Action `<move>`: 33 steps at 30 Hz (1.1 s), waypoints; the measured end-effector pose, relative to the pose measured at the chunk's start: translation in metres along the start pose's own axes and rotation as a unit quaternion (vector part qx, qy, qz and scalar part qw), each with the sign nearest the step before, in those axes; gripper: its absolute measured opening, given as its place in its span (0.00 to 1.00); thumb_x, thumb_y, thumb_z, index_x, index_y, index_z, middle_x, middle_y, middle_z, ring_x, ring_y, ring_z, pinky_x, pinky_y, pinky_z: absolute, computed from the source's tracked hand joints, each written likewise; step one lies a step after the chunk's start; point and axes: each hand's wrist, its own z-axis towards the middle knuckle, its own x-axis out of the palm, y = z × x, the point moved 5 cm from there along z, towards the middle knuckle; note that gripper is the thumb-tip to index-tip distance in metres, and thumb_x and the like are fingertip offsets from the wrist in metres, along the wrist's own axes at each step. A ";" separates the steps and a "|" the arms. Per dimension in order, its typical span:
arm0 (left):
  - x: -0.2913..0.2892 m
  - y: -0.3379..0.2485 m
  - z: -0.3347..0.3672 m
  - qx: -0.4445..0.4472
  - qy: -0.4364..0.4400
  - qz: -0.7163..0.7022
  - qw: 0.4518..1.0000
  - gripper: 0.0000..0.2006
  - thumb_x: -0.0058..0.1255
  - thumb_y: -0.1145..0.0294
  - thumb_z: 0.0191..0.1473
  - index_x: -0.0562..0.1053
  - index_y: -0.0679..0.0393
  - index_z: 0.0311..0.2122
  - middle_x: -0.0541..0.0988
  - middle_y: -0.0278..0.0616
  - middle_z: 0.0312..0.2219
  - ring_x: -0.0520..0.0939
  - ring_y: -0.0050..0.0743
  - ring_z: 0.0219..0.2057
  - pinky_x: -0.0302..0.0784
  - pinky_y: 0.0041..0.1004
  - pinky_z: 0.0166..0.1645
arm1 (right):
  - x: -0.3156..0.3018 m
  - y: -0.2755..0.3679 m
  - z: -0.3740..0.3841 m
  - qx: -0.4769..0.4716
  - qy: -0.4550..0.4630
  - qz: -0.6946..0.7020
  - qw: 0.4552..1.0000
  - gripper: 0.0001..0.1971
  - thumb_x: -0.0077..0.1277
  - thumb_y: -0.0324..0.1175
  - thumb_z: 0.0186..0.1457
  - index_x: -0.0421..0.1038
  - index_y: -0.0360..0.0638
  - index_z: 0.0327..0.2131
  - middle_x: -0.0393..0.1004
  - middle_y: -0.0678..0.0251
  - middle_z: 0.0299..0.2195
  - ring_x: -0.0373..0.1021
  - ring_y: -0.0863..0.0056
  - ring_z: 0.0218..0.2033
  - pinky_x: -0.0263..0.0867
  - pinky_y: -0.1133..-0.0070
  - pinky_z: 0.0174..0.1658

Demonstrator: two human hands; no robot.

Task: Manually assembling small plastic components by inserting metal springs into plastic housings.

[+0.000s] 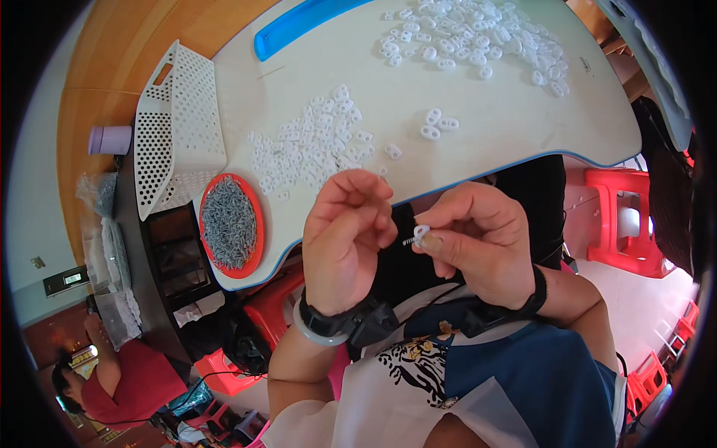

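Between thumb and forefinger, my right hand [485, 243] pinches a small white plastic piece [421, 231]. A dark screw [408, 242] sticks out of that piece toward my left hand. My left hand [343, 239] is raised beside it, fingers loosely curled and apart, with nothing visible in them. Just beyond my left hand, a spread of small white two-holed pieces [306, 142] lies on the table. Grey screws [230, 224] fill a red oval tray [261, 231] at the table's left edge. A few white pieces [433, 125] sit in a small group beyond my right hand.
A larger heap of white pieces [478, 37] covers the far right of the table [299, 71]. A blue tray [299, 33] lies at the back. Left stand a white perforated basket [187, 127] and a purple cup [110, 140]. Red stool [620, 224] right; another person [134, 384] lower left.
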 end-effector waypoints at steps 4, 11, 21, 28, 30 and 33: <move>0.016 0.005 0.019 -0.040 0.056 -0.042 0.997 0.07 0.43 0.78 0.53 0.69 0.61 0.39 0.73 0.36 0.30 0.69 0.18 0.24 0.66 0.19 0.28 | 0.006 0.005 -0.007 0.015 0.018 0.044 0.999 0.06 0.49 0.18 0.52 0.71 0.38 0.33 0.72 0.72 0.28 0.65 0.92 0.22 0.60 0.93 0.23; 0.056 0.009 0.044 0.361 0.003 0.639 0.679 0.12 0.51 0.78 0.45 0.71 0.62 0.38 0.71 0.47 0.34 0.76 0.50 0.26 0.72 0.39 0.28 | 0.008 0.005 -0.013 -0.026 0.052 0.066 0.996 0.08 0.49 0.17 0.52 0.70 0.35 0.37 0.73 0.65 0.28 0.65 0.88 0.20 0.60 0.91 0.21; 0.062 0.023 0.051 0.359 -0.024 0.750 0.556 0.12 0.49 0.75 0.45 0.71 0.62 0.38 0.71 0.43 0.32 0.77 0.42 0.24 0.72 0.34 0.24 | 0.007 0.009 -0.013 -0.038 0.058 0.084 0.994 0.07 0.49 0.17 0.53 0.70 0.36 0.36 0.73 0.67 0.28 0.65 0.90 0.21 0.60 0.92 0.23; 0.060 0.018 0.046 0.406 -0.048 0.719 0.563 0.06 0.48 0.77 0.48 0.69 0.61 0.34 0.72 0.43 0.27 0.77 0.39 0.24 0.71 0.33 0.23 | 0.002 0.017 -0.011 -0.047 0.031 0.073 0.996 0.06 0.49 0.18 0.52 0.69 0.36 0.35 0.74 0.65 0.29 0.66 0.89 0.21 0.60 0.91 0.23; 0.061 0.006 0.038 0.447 -0.056 0.668 0.593 0.05 0.47 0.77 0.50 0.69 0.62 0.35 0.73 0.43 0.26 0.76 0.36 0.23 0.70 0.31 0.23 | -0.002 0.024 -0.008 -0.052 0.021 0.054 0.997 0.07 0.50 0.18 0.52 0.70 0.37 0.35 0.73 0.69 0.28 0.65 0.91 0.23 0.60 0.92 0.23; 0.043 0.003 0.034 0.207 -0.016 0.394 0.895 0.07 0.43 0.73 0.59 0.69 0.62 0.41 0.73 0.34 0.24 0.69 0.15 0.21 0.64 0.20 0.22 | -0.012 0.031 -0.003 -0.067 -0.005 0.030 0.997 0.07 0.51 0.18 0.51 0.70 0.38 0.35 0.73 0.72 0.28 0.64 0.93 0.23 0.59 0.93 0.24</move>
